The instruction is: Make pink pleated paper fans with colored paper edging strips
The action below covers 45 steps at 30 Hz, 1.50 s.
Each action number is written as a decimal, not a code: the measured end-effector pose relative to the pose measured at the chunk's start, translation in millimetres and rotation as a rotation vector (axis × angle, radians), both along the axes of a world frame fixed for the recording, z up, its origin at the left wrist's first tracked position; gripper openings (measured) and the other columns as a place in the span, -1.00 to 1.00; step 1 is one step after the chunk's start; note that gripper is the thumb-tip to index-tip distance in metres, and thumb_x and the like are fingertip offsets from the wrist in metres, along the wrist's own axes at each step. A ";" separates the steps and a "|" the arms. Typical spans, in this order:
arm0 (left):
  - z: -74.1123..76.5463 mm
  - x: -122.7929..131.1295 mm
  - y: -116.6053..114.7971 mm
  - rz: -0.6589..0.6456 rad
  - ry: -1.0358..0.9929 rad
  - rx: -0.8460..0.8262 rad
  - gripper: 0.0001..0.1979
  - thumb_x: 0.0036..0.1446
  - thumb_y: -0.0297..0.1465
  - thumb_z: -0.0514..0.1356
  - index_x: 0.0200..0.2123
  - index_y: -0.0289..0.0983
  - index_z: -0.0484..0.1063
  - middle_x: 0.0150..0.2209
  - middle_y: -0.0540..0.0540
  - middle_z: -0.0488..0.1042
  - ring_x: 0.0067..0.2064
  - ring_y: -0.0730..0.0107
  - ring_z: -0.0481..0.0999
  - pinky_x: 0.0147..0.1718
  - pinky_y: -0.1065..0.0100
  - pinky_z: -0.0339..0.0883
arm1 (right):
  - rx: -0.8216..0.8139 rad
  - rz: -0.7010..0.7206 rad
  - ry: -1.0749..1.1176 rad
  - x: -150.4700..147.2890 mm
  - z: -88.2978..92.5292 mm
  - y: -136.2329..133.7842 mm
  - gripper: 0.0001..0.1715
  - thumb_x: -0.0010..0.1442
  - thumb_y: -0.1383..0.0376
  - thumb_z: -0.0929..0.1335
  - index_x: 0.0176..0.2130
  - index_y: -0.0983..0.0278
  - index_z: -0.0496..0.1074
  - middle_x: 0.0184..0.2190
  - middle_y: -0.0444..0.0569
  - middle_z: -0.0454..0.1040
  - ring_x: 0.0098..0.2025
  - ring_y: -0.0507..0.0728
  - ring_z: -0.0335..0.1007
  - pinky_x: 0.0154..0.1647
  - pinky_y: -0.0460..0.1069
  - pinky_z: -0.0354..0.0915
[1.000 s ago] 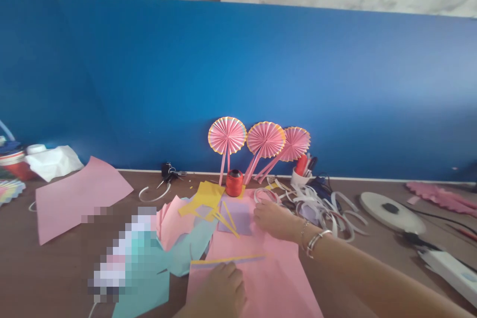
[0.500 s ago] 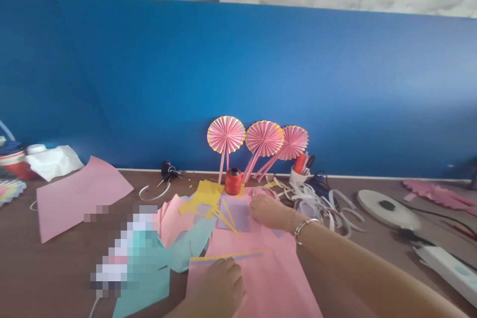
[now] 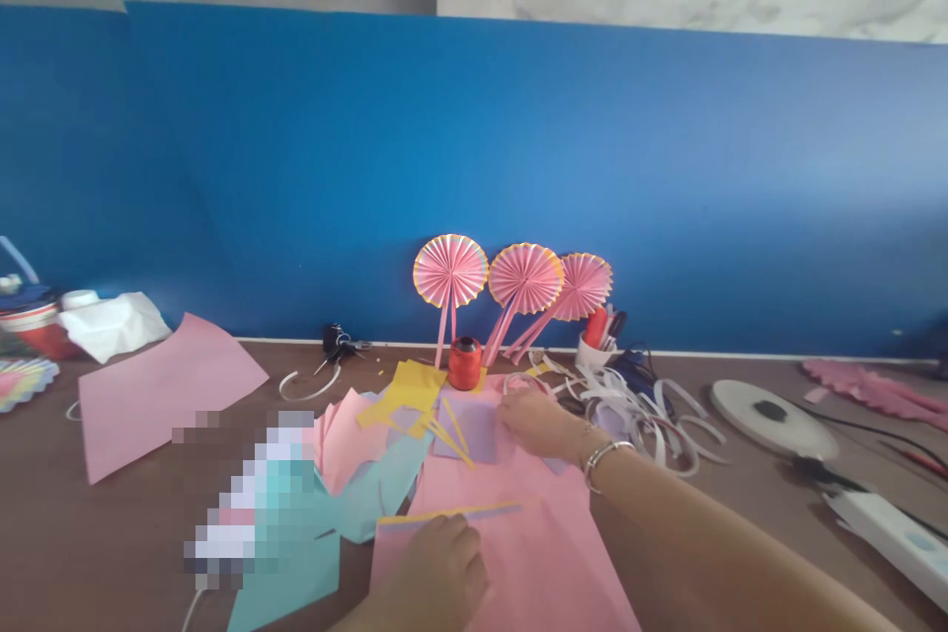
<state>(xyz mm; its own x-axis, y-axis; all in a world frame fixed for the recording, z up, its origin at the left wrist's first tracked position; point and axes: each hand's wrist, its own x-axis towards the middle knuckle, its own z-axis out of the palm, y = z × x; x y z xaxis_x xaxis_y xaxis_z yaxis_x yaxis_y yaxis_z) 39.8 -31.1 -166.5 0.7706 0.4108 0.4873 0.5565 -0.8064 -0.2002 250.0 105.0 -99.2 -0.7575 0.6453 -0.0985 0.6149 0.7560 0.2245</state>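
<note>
Pinning the pink sheet (image 3: 518,553) with your left hand (image 3: 436,578), loosely curled, gripping nothing, likely so it lies flat at near centre of the tabletop (image 3: 111,533) | yellow strip (image 3: 451,513) just beyond | your right hand (image 3: 537,420) farther out, touching the lilac square (image 3: 474,427), grip unclear.

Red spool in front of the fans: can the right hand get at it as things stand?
Probably yes. The right hand lies near the red spool, with only flat lilac paper between them and nothing upright in the way.
</note>
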 end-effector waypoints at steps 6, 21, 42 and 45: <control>-7.6 0.1 4.1 -0.007 0.044 -0.001 -0.73 0.10 -0.30 0.22 -0.55 -0.26 0.26 -0.55 0.03 0.31 -0.46 0.40 0.27 -0.47 0.32 0.03 | -0.023 -0.030 0.032 0.6 15.6 -10.2 -0.72 0.00 0.45 0.28 -0.23 0.33 0.44 -0.27 0.09 0.48 -0.18 0.20 0.34 -0.14 0.06 0.13; -14.6 -1.0 3.2 0.006 0.062 -0.025 -0.75 0.14 -0.30 0.18 -0.53 -0.27 0.29 -0.53 0.00 0.31 -0.43 0.38 0.28 -0.45 0.32 0.05 | 0.068 0.025 -0.060 -9.1 -2.3 -14.1 -0.78 0.03 0.53 0.26 -0.33 0.39 0.46 -0.39 0.14 0.49 -0.30 0.19 0.36 -0.21 0.07 0.10; 25.2 8.6 -7.5 0.018 0.185 -0.096 -0.77 0.22 -0.37 0.07 -0.17 -0.37 0.44 -0.18 -0.18 0.50 -0.15 0.23 0.38 -0.25 0.27 0.19 | -0.612 -0.638 1.111 12.0 -7.6 -83.2 -0.74 -0.02 0.29 0.30 -0.39 0.29 0.57 -0.49 -0.06 0.53 -0.46 0.07 0.33 -0.41 -0.07 0.20; 37.3 15.9 -5.3 0.035 0.238 -0.114 -0.69 0.21 -0.34 0.08 -0.07 -0.40 0.42 -0.08 -0.20 0.47 -0.14 0.21 0.38 -0.28 0.26 0.21 | -0.583 -0.633 1.102 20.3 -28.6 -91.1 -0.68 -0.01 0.34 0.27 -0.28 0.30 0.54 -0.54 -0.11 0.46 -0.49 0.04 0.27 -0.44 -0.08 0.17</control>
